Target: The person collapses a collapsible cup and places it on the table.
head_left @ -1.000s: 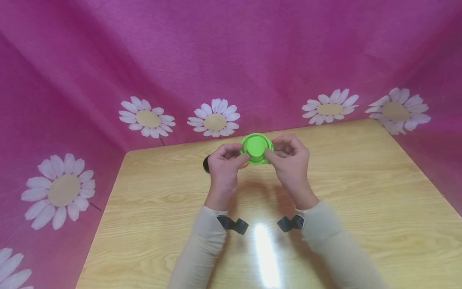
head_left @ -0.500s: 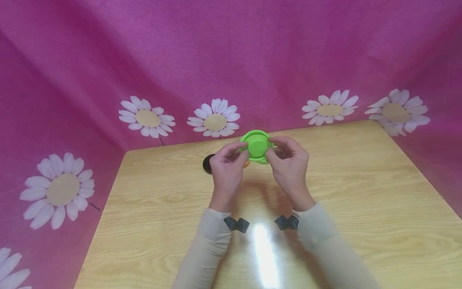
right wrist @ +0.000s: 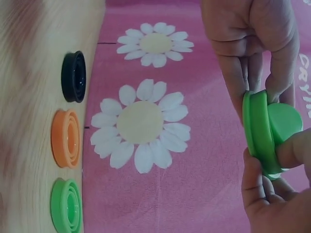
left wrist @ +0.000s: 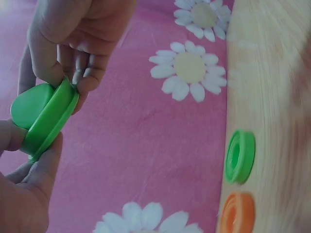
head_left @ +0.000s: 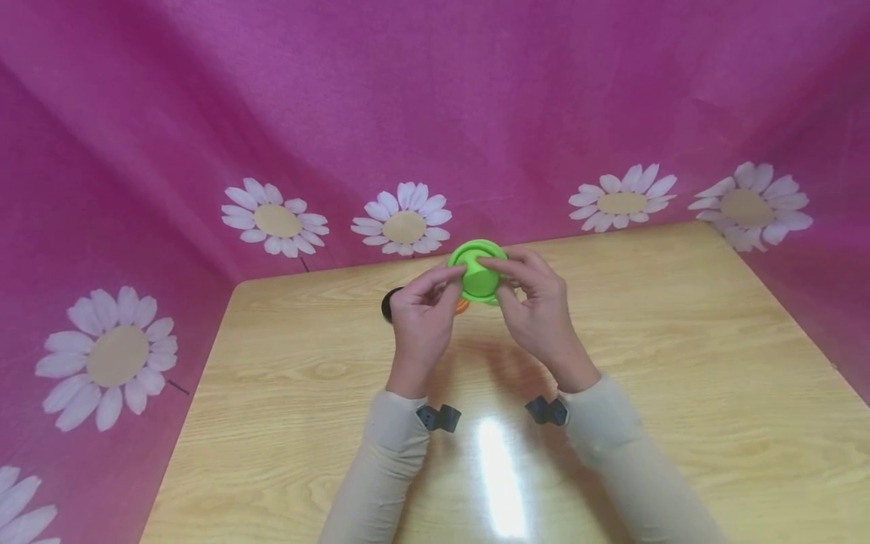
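Note:
A bright green collapsible cup (head_left: 479, 283), with a wide round rim and a raised middle, is held up above the far part of the table. My left hand (head_left: 420, 317) pinches its left side between thumb and fingers. On its right side my right hand (head_left: 540, 306) grips it, the index finger reaching across onto the raised middle. Seen edge-on in the left wrist view, the cup (left wrist: 46, 121) shows its middle pushed out on one face. The right wrist view also has this cup (right wrist: 262, 131) between both hands, fingertips on the rim and thumb at the middle.
Near the table's far edge stand three flat ringed cups in a row: black (right wrist: 74, 76), orange (right wrist: 65, 138) and green (right wrist: 65, 206). Hands partly hide them in the head view. A pink cloth (head_left: 476, 113) with white daisies hangs behind the wooden table (head_left: 306, 423).
The green cup has risen slightly and turned in the hands. Both index fingers have shifted from the rim inward, the right one farther over the middle. The hands stay close together.

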A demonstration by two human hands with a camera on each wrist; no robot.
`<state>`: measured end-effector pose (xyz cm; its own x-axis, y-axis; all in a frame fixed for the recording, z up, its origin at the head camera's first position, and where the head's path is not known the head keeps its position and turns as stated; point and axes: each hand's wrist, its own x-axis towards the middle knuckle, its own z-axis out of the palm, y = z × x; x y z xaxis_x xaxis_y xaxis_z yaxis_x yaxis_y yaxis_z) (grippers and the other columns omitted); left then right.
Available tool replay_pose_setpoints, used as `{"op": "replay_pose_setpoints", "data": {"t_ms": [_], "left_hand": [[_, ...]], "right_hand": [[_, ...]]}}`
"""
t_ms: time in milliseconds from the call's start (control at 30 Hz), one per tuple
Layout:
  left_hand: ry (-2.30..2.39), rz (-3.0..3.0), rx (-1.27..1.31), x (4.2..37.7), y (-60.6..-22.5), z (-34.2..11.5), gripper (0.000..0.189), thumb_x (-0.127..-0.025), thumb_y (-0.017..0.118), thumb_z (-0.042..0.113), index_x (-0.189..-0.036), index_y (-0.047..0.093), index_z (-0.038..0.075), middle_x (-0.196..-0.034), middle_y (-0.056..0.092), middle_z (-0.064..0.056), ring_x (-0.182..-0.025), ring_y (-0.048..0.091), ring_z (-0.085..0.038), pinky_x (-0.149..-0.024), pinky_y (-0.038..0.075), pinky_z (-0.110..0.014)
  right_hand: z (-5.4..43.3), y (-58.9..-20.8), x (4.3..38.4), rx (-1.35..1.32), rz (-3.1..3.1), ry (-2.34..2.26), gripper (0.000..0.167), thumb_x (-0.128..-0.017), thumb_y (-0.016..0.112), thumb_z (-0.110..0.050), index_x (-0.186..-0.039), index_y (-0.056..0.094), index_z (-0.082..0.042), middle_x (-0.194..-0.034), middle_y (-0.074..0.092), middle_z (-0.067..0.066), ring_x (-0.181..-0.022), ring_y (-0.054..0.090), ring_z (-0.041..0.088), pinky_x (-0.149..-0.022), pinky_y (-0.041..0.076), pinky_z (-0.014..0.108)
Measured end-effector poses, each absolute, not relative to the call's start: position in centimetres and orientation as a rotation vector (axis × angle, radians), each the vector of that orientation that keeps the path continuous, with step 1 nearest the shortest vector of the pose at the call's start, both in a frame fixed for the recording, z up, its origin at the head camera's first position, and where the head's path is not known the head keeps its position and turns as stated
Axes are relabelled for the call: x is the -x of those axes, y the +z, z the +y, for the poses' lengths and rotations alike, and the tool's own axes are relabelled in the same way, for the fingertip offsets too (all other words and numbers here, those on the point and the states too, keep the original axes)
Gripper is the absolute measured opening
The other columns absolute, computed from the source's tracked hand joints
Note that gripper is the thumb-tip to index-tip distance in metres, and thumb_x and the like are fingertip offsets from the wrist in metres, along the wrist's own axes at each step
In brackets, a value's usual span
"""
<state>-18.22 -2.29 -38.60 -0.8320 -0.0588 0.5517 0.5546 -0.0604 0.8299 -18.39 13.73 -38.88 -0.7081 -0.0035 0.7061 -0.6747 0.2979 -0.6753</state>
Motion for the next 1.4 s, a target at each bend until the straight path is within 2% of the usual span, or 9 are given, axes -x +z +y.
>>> {"op": "replay_pose_setpoints", "data": {"t_ms": [233,367,467,600,800,933,1067,1200,1400], "left_hand": [[-1.506,-1.951,0.681,18.5,-38.0,-2.9,0.019,-0.091,0.063,-0.008,-0.103,0.077,-0.004,-0.106,0.074,-0.014,-0.083,0.074,-0.024,-0.069,0.062,-0.03],[-1.275,-1.919,0.694,18.5,-38.2,-2.6,0.021,-0.085,0.062,-0.013,-0.1,0.077,-0.006,-0.101,0.073,-0.018,-0.082,0.073,-0.025,-0.07,0.061,-0.027],[-1.141,-1.898,0.677,18.4,-38.5,-2.3,0.022,-0.084,0.062,-0.013,-0.1,0.076,-0.008,-0.099,0.072,-0.018,-0.081,0.071,-0.024,-0.071,0.061,-0.028],[-1.033,-1.897,0.667,18.3,-38.8,-1.9,0.024,-0.084,0.061,-0.012,-0.103,0.074,-0.01,-0.101,0.071,-0.02,-0.085,0.07,-0.026,-0.077,0.06,-0.029],[-1.582,-1.965,0.563,18.2,-38.4,-2.6,0.018,-0.091,0.064,-0.008,-0.104,0.076,-0.005,-0.104,0.074,-0.014,-0.087,0.071,-0.015,-0.071,0.06,-0.025],[-2.104,-1.779,0.44,18.3,-38.0,-3.2,0.013,-0.087,0.07,-0.013,-0.1,0.07,-0.013,-0.097,0.074,-0.018,-0.083,0.071,-0.017,-0.072,0.062,-0.032],[-2.285,-1.693,0.353,18.4,-37.8,-3.7,0.024,-0.085,0.071,-0.014,-0.108,0.064,-0.013,-0.1,0.073,-0.018,-0.091,0.072,-0.021,-0.079,0.061,-0.038],[-2.396,-1.728,0.246,18.7,-37.8,-4.5,0.03,-0.091,0.073,0.002,-0.119,0.066,-0.006,-0.102,0.074,-0.017,-0.092,0.073,-0.023,-0.083,0.06,-0.04],[-2.536,-1.881,0.106,19.6,-38.0,-6.3,0.042,-0.095,0.072,0.031,-0.113,0.07,-0.007,-0.092,0.074,-0.022,-0.08,0.075,-0.028,-0.076,0.061,-0.042]], "right_hand": [[14.0,-38.8,18.6,-0.734,-1.996,1.049,0.039,-0.085,0.057,0.016,-0.115,0.074,-0.003,-0.112,0.063,0.02,-0.082,0.06,0.025,-0.06,0.051,0.03],[14.1,-38.6,18.5,-0.799,-1.994,0.825,0.043,-0.082,0.06,0.015,-0.119,0.07,-0.002,-0.111,0.059,0.025,-0.084,0.064,0.032,-0.066,0.061,0.038],[14.0,-38.5,18.3,-0.791,-2.038,0.648,0.04,-0.083,0.062,0.011,-0.121,0.067,-0.001,-0.11,0.057,0.026,-0.085,0.065,0.034,-0.069,0.062,0.041],[13.8,-38.4,18.2,-0.744,-2.08,0.521,0.036,-0.085,0.064,0.006,-0.121,0.064,-0.001,-0.109,0.057,0.027,-0.08,0.064,0.032,-0.063,0.062,0.039],[14.7,-38.2,18.3,-0.76,-2.058,1.211,0.033,-0.085,0.061,0.015,-0.113,0.073,0.002,-0.108,0.069,0.018,-0.084,0.07,0.024,-0.068,0.062,0.032],[15.8,-37.9,18.3,-0.689,-1.99,1.801,0.031,-0.084,0.064,0.021,-0.112,0.07,0.008,-0.109,0.072,0.016,-0.087,0.073,0.019,-0.071,0.062,0.033],[16.0,-37.7,18.4,-0.646,-1.919,1.998,0.039,-0.084,0.066,0.021,-0.121,0.061,0.011,-0.111,0.07,0.021,-0.084,0.074,0.02,-0.072,0.062,0.036],[15.4,-37.7,18.7,-0.623,-1.911,1.953,0.047,-0.084,0.067,0.021,-0.129,0.059,0.009,-0.119,0.068,0.021,-0.089,0.073,0.019,-0.078,0.061,0.033],[14.2,-38.0,19.2,-0.527,-1.949,1.839,0.038,-0.086,0.07,0.013,-0.124,0.067,0.004,-0.111,0.072,0.018,-0.093,0.072,0.019,-0.081,0.06,0.03]]}}
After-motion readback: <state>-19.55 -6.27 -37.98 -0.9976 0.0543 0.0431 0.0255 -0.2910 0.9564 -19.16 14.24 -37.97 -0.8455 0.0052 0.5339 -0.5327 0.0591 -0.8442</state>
